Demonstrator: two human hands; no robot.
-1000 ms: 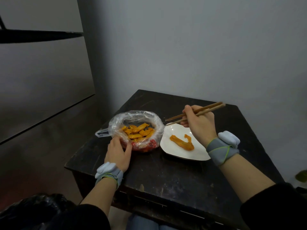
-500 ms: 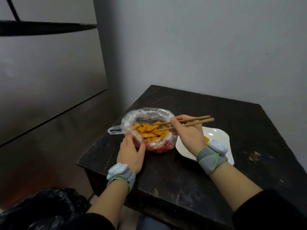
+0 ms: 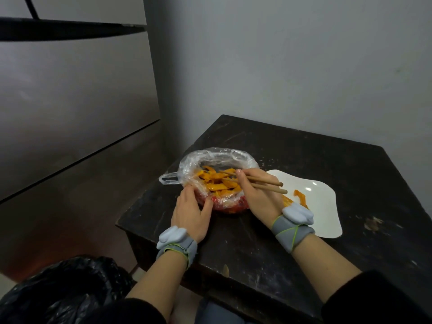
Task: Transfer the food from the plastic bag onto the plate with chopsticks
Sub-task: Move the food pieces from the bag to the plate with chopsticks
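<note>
Since a second ago the right hand [image 3: 258, 199] has swung from over the plate [image 3: 320, 213], just right of the plastic bag [image 3: 222, 153], to above the bag's mouth. Its fingers are closed round the chopsticks [image 3: 268, 181], whose tips now dip among the orange food [image 3: 215, 183] inside the bag. Whether the tips have clamped a piece cannot be told. The left hand [image 3: 191, 212] stays at the bag's near-left side, gripping the plastic to steady it. One orange strip [image 3: 300, 197] lies on the plate, so this looks like the next pick starting, with most food yet to move.
</note>
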